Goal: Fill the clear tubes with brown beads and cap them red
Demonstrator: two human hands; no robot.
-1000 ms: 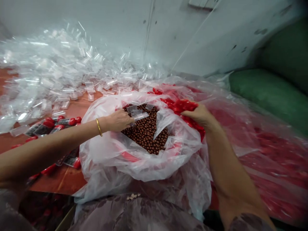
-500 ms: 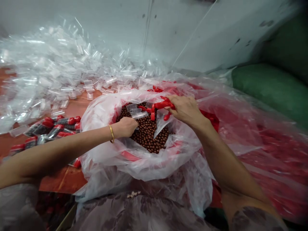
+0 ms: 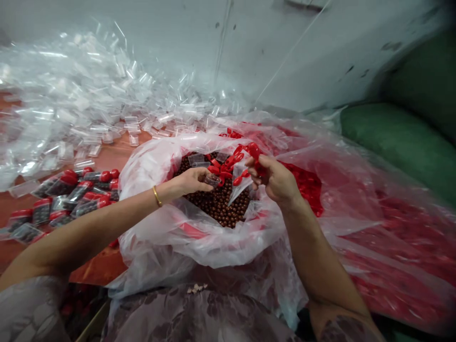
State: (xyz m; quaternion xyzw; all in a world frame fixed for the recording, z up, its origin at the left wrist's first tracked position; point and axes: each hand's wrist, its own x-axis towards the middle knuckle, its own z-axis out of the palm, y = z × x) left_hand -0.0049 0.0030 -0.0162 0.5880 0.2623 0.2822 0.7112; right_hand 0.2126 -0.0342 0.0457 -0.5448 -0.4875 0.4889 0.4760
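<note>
Wide red-brown table, far side heaped with a drift of empty clear tubes against a pale wall. Green sacks stacked at far right. Large clear bag of red caps slumped along the right side of the table. In the middle, open white plastic bag, rim rolled back, filled with small brown balls; a few empty tubes and loose caps lying on top of the balls near the far rim. Left of that bag, cluster of filled tubes with red caps lying flat on the table.

Left hand, gold bangle at wrist, reached in over the bag's near-left rim; grip closed on one clear tube, pinched between thumb and fingertips just above the balls, mouth toward the right hand. Whether any balls inside it: could not tell.

Right hand raised over the bag's right rim, grip clenched around a bunch of red caps, several sticking out past the fingers. Hands near each other, not touching.
</note>
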